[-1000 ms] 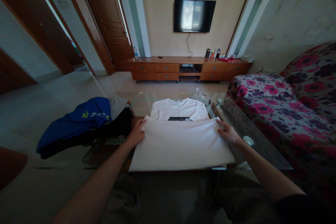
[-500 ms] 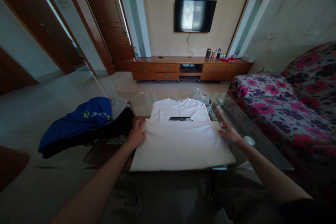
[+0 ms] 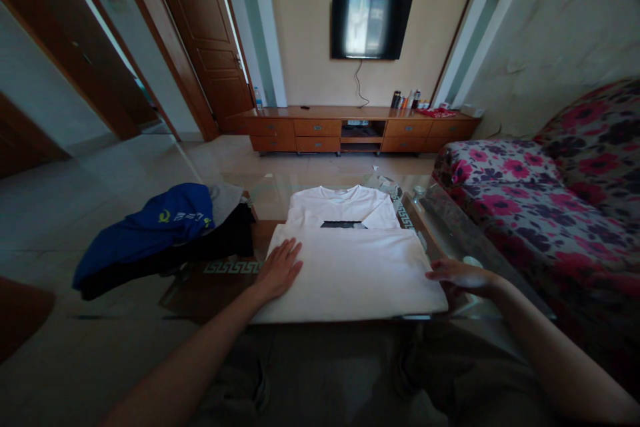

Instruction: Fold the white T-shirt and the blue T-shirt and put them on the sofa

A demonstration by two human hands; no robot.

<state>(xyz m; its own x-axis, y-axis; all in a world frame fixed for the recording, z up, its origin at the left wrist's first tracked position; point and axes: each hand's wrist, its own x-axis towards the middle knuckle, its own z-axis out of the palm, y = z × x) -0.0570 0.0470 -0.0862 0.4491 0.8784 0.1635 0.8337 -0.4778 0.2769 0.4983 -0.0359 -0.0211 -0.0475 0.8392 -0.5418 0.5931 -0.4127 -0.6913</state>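
T-shirt (image 3: 350, 267) lies mid tabletop (image 3: 450, 227), near half folded over far half. My left hand (image 3: 280, 270) flat on its left edge; right hand (image 3: 463, 275) at its right near corner, touching the edge. Pile of clothes (image 3: 160, 233) on tabletop left of shirt, just beside it. Sofa (image 3: 540, 193) to the right. Cabinet (image 3: 360, 128) far, along back wall, w/ TV (image 3: 371, 27) above it. Doors (image 3: 200, 33) far left.

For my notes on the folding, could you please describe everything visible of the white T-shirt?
The white T-shirt is soft, cotton-looking cloth, lying flat on the glass table, its lower half folded up over a dark chest print. Collar and short sleeves point away. The left hand rests flat on its left edge; the right hand touches its right edge.
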